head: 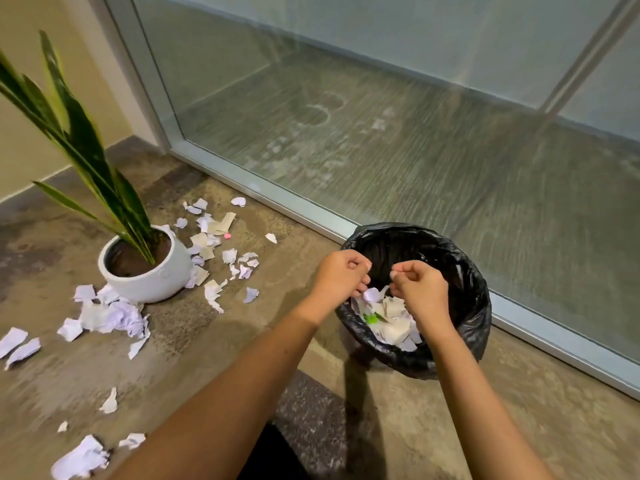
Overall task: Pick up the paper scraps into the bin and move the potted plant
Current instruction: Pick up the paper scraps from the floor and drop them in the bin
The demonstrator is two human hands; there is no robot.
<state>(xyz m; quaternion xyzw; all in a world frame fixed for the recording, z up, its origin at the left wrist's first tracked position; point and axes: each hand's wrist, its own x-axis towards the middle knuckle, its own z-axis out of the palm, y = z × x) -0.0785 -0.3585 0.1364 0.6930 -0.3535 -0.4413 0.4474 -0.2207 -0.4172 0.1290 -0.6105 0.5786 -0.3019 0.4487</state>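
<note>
Both my hands hover over the black-lined bin (pixel 464 271), which holds several paper scraps (pixel 391 323). My left hand (pixel 341 277) has its fingers curled, and a lilac scrap (pixel 371 294) hangs at its fingertips. My right hand (pixel 419 287) is curled with thumb and forefinger pressed together, and I see nothing in it. To the left stands the potted plant (pixel 145 268), a white round pot with long green leaves. Torn white and lilac scraps (pixel 110 315) lie around the pot on the floor.
More scraps (pixel 81 457) lie on the concrete floor at the lower left, others (pixel 214 226) behind the pot. A glass wall with a metal frame (pixel 277 192) runs just behind the bin. A beige wall stands at the far left.
</note>
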